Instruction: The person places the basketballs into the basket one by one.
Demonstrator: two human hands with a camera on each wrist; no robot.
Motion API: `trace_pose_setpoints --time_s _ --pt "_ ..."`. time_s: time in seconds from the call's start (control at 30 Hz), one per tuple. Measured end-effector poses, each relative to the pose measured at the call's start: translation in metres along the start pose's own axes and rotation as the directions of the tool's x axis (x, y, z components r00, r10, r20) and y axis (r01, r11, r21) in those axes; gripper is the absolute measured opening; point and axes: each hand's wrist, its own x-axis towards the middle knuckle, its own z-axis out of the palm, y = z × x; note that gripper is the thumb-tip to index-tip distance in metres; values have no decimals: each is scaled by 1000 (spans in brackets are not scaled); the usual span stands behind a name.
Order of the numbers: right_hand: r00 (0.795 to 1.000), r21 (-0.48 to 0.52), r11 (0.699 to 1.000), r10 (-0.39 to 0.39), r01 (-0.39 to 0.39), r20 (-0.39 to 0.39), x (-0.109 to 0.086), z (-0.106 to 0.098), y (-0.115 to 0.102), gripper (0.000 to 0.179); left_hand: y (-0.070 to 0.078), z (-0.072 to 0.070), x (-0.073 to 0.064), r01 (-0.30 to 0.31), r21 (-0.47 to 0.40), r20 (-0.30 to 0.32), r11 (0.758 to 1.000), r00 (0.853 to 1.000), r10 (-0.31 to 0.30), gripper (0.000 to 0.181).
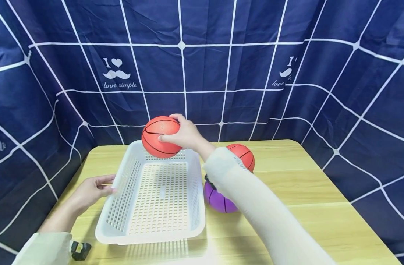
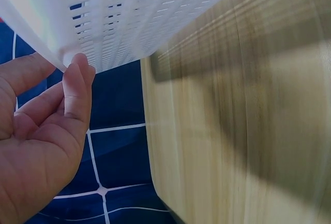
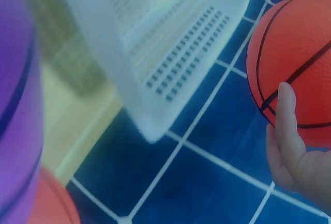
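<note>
My right hand (image 1: 185, 134) grips an orange toy basketball (image 1: 160, 137) with black seams, thumb on the near side, over the far end of a white perforated plastic basket (image 1: 162, 195). The right wrist view shows the same basketball (image 3: 295, 63) against the hand's fingers. At the basket's left rim, my left hand (image 1: 91, 191) pinches the edge between thumb and fingers; in the left wrist view the fingertips (image 2: 77, 79) lie at that rim. Under my right forearm a purple ball (image 1: 218, 198) and a second orange ball (image 1: 240, 154) are partly hidden.
All of this is on a light wood-grain table (image 1: 298, 184) with rounded far corners. A dark blue curtain (image 1: 205, 66) with white grid lines surrounds its back and sides. A small black device (image 1: 80, 251) sits by my left sleeve.
</note>
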Motion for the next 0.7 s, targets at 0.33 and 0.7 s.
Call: trace_pose_setpoints --time_s 0.33,0.7 --pt "992 8 995 95 -94 -78 2 49 0 77 0 4 1 -16 -17 -4 1000 1000 16 57" --pt "982 27 984 176 -174 -66 -3 86 9 79 -4 3 -2 -29 -45 6 999 1000 29 59"
